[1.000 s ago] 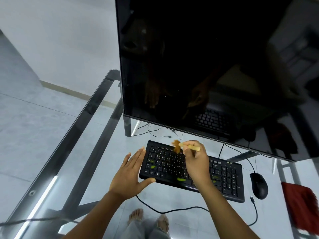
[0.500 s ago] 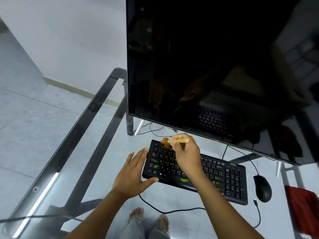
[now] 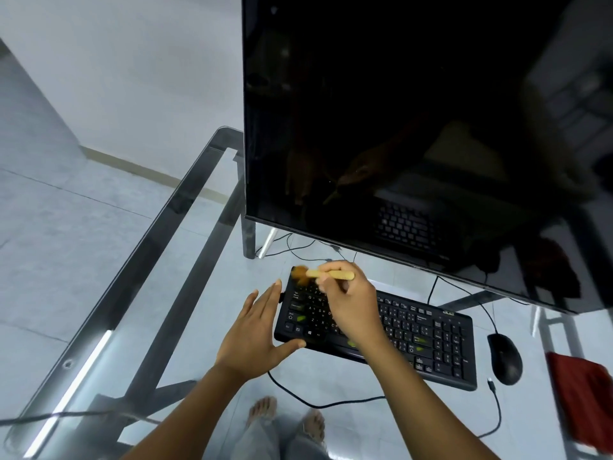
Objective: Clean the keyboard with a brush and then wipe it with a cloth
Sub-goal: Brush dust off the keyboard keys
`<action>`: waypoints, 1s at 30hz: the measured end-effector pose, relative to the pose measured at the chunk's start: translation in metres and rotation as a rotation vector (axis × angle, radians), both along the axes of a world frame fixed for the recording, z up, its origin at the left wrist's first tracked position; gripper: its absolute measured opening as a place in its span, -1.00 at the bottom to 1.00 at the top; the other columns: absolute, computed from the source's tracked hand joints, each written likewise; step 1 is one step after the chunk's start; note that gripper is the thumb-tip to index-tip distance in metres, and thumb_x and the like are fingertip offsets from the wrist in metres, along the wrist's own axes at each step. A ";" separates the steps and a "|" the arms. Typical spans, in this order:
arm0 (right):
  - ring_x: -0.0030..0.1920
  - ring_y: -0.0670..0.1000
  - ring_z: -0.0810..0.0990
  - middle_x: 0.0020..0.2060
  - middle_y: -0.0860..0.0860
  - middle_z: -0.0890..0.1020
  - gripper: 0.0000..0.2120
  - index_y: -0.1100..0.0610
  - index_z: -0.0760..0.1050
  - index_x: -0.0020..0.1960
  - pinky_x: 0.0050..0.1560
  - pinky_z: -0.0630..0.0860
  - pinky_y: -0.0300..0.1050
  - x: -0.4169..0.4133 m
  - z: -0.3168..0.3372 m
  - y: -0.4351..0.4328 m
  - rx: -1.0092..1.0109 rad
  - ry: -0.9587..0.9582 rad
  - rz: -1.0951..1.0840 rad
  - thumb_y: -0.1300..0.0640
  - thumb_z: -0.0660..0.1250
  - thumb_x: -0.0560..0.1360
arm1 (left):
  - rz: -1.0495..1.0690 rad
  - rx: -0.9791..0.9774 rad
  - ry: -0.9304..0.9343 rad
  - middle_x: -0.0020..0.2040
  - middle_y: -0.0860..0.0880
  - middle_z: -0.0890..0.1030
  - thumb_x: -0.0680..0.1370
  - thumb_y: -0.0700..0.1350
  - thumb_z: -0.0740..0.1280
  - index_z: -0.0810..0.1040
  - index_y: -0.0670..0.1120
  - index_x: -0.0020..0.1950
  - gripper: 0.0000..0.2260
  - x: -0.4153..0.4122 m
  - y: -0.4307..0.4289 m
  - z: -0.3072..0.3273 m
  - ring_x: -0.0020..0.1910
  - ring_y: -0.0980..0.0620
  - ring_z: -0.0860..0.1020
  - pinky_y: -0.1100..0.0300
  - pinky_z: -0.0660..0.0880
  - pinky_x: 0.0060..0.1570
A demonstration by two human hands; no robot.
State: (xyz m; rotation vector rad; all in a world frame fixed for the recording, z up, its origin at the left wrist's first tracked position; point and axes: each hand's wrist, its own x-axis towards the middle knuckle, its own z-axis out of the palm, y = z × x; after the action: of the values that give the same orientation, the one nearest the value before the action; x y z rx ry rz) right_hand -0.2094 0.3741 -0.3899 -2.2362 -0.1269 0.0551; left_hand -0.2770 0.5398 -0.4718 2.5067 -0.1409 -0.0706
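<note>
A black keyboard (image 3: 428,340) lies on the glass desk in front of the monitor, with a few green specks on its keys. My right hand (image 3: 348,303) grips a small brush (image 3: 326,274) with a pale wooden handle; its brown bristles are blurred over the keyboard's far left corner. My left hand (image 3: 255,336) rests open against the keyboard's left end, fingers along the side and thumb at the front corner. A red cloth (image 3: 583,400) lies at the desk's right edge.
A large dark monitor (image 3: 414,127) stands just behind the keyboard. A black mouse (image 3: 505,358) sits to the keyboard's right, cables trailing across the glass desk (image 3: 99,327). Bare feet show through the glass below.
My right hand has swept the brush leftward along the keyboard's top rows to its far left corner. My left hand has stayed at the keyboard's left end.
</note>
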 end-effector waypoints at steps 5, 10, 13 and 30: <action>-0.10 -0.28 0.58 -0.06 -0.06 0.60 -0.84 0.06 0.60 -0.05 -0.07 0.44 -0.48 0.001 0.005 -0.008 -0.085 -0.035 -0.115 0.28 0.32 0.55 | -0.019 -0.004 -0.027 0.52 -0.01 0.19 0.43 0.39 0.29 0.04 -0.11 0.55 -0.09 0.000 0.000 0.002 0.37 0.42 -0.37 0.45 -0.36 0.33; -0.13 -0.13 0.67 -0.11 0.00 0.68 -0.86 0.03 0.57 -0.05 0.01 0.60 -0.18 -0.009 -0.005 -0.027 -0.124 0.087 0.032 0.23 0.30 0.57 | -0.044 0.001 -0.023 0.52 -0.01 0.19 0.44 0.39 0.27 0.04 -0.10 0.55 -0.12 0.000 0.001 0.002 0.40 0.41 -0.35 0.40 -0.35 0.36; -0.10 -0.22 0.62 -0.05 -0.01 0.62 -0.80 0.01 0.56 -0.05 0.00 0.51 -0.36 -0.011 -0.003 -0.036 -0.055 -0.002 -0.145 0.30 0.31 0.56 | -0.049 0.006 -0.011 0.51 -0.01 0.19 0.45 0.39 0.27 0.07 -0.12 0.55 -0.12 0.002 0.001 0.001 0.41 0.40 -0.33 0.40 -0.33 0.39; -0.17 -0.13 0.64 -0.21 -0.13 0.69 -0.82 -0.04 0.62 -0.02 -0.12 0.51 -0.31 -0.045 0.010 -0.094 0.066 0.190 -0.031 0.22 0.33 0.56 | -0.221 0.095 -0.031 0.58 0.00 -0.12 0.37 0.51 0.19 -0.09 -0.12 0.58 0.04 0.031 -0.038 0.017 0.54 0.09 -0.20 0.02 -0.25 0.48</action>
State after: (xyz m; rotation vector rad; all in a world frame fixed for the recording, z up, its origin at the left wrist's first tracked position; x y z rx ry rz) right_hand -0.2541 0.2799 -0.3799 -2.1543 0.0093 0.2417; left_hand -0.2461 0.5016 -0.4551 2.5778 -0.4363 -0.1318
